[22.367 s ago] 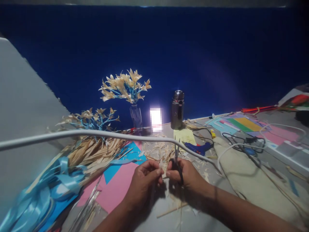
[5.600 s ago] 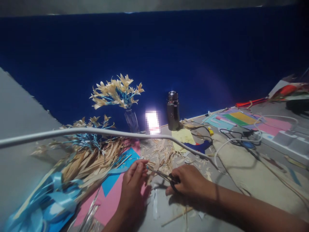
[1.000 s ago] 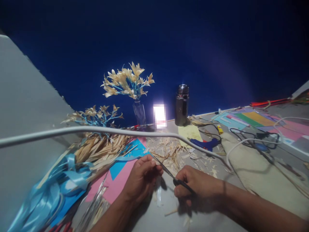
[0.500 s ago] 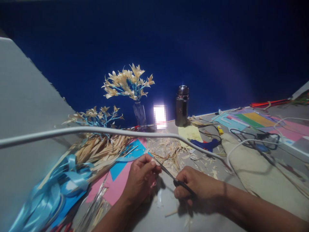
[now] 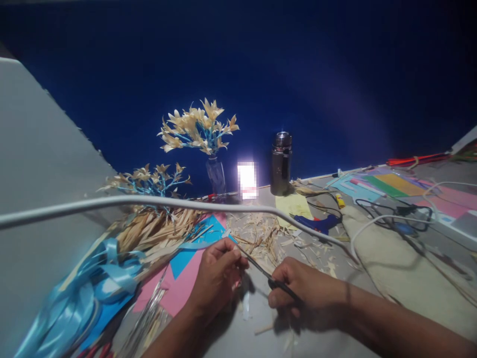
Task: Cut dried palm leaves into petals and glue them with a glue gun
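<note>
My right hand (image 5: 294, 288) is wrapped round the black handles of a pair of scissors (image 5: 269, 277). Their blades point up and left, with the tips at the fingers of my left hand (image 5: 220, 271). That hand is pinched closed; whatever lies between its thumb and fingertips is too small to name. Pale shavings and cut scraps (image 5: 261, 236) lie just beyond both hands. Under and beside my left hand are pink paper (image 5: 182, 288) and blue paper (image 5: 181, 263).
A white cable (image 5: 194, 204) crosses in front of me. Behind stand a flask (image 5: 280, 166) and flowers (image 5: 201, 124) in a clear bottle (image 5: 216, 175). A blue glue gun (image 5: 320, 223) lies to the right, blue ribbon (image 5: 93, 288) and dried husks (image 5: 160, 231) to the left.
The scissor blades have shifted slightly and look closer together at my left fingertips. Both hands stay in nearly the same place.
</note>
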Demonstrator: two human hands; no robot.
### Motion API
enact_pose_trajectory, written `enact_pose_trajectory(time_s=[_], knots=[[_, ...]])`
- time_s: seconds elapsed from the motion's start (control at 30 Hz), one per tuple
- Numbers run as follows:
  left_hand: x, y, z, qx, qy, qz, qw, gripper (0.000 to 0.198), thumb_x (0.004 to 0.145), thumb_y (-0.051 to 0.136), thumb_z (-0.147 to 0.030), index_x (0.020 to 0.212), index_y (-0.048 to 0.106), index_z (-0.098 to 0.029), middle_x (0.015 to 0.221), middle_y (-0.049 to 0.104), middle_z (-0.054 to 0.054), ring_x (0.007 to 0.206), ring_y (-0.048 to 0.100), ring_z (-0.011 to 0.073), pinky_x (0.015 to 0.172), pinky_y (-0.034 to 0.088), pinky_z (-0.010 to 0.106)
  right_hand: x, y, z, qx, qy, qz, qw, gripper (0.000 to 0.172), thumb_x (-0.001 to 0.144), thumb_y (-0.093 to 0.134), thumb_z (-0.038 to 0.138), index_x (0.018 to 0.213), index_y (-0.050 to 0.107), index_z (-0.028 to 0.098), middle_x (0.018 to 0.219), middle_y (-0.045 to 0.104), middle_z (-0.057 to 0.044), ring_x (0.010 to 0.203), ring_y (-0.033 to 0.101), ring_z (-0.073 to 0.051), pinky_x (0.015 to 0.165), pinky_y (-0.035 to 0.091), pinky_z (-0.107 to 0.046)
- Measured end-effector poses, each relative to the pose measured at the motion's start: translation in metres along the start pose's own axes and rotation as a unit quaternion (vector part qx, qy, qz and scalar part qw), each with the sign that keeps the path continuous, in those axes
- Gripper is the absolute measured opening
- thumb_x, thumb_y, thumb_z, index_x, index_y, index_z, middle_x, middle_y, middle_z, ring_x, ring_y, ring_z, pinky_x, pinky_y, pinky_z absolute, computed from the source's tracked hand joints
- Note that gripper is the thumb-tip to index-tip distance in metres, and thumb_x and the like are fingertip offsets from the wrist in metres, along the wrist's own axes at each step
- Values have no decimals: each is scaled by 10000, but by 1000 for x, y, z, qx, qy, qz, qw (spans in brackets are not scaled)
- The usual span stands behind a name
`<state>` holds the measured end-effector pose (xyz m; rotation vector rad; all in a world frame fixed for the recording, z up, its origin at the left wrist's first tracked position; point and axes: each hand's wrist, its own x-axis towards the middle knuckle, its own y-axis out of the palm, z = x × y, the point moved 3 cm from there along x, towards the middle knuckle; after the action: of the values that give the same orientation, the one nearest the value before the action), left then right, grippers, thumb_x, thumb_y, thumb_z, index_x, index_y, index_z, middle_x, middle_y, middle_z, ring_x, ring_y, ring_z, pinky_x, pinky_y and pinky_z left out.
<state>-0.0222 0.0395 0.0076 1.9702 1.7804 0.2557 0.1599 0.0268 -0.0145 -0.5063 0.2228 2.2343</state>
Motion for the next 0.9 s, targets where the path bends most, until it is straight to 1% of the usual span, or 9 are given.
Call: enact_pose_trajectory(time_s=[0.17, 0.33, 0.43, 0.53, 0.6, 0.63, 0.77, 0.83, 0.9], knots=[[0, -1, 1, -4, 0, -5, 1000, 234, 716, 802, -218, 708, 570, -191, 593, 649, -2, 512, 530, 119, 469, 374, 210, 2, 1, -1, 9, -8, 8, 1000, 383, 718, 781, 291, 453, 537, 158, 381, 506, 36, 336, 356, -36, 349, 182, -181], [1, -4, 4, -18, -8, -8, 1000, 249, 705, 840, -227, 728, 593, -195, 608, 665, 0, 540, 565, 125, 453, 373, 193, 3, 0, -5, -3, 6, -3, 1000, 361, 721, 764, 280, 459, 549, 156, 381, 504, 35, 331, 343, -35, 338, 171, -186], [2, -5, 5, -31, -18, -16, 999, 267, 673, 880, -219, 734, 624, -172, 660, 700, 20, 565, 592, 103, 518, 436, 182, 6, 3, -10, 52, 11, -23, 998, 348, 714, 765, 307, 489, 546, 160, 394, 496, 36, 331, 376, -49, 332, 214, -185], [4, -5, 8, -45, -38, -34, 998, 305, 613, 927, -231, 741, 661, -154, 684, 712, 25, 555, 603, 90, 533, 453, 173, 10, 4, -11, 190, -26, -71, 979, 286, 686, 804, 325, 648, 572, 162, 502, 550, 41, 418, 486, -75, 410, 376, -180], [4, -4, 12, -43, -50, -42, 997, 332, 574, 951, -261, 736, 684, -148, 680, 714, 28, 530, 599, 93, 508, 448, 177, 12, 2, -10, 248, -58, -97, 962, 318, 665, 840, 318, 793, 585, 176, 613, 586, 46, 509, 554, -99, 497, 480, -217], [4, -3, 14, -39, -53, -45, 997, 340, 558, 960, -271, 728, 694, -143, 676, 714, 33, 523, 598, 95, 508, 455, 183, 12, 1, -9, 257, -69, -106, 958, 348, 663, 850, 312, 852, 586, 185, 661, 596, 47, 545, 574, -109, 525, 506, -237], [1, 4, 24, -9, -67, -33, 997, 310, 565, 951, -274, 684, 714, -113, 667, 707, 58, 524, 589, 98, 525, 474, 202, 10, -6, -3, 245, -121, -139, 952, 390, 663, 869, 281, 928, 599, 186, 768, 629, 27, 626, 602, -119, 585, 513, -246], [-2, 7, 29, 5, -81, -23, 996, 292, 594, 935, -274, 682, 713, -106, 666, 700, 64, 534, 585, 98, 523, 463, 200, 8, -6, -1, 251, -146, -140, 947, 399, 666, 881, 289, 931, 603, 180, 774, 638, 20, 659, 618, -125, 620, 509, -247], [-4, 9, 34, 3, -95, -10, 995, 284, 614, 923, -276, 679, 698, -114, 655, 689, 55, 537, 584, 98, 531, 462, 203, 7, -5, 0, 268, -150, -138, 942, 405, 665, 886, 300, 919, 595, 180, 751, 634, 24, 661, 627, -132, 618, 500, -247]])
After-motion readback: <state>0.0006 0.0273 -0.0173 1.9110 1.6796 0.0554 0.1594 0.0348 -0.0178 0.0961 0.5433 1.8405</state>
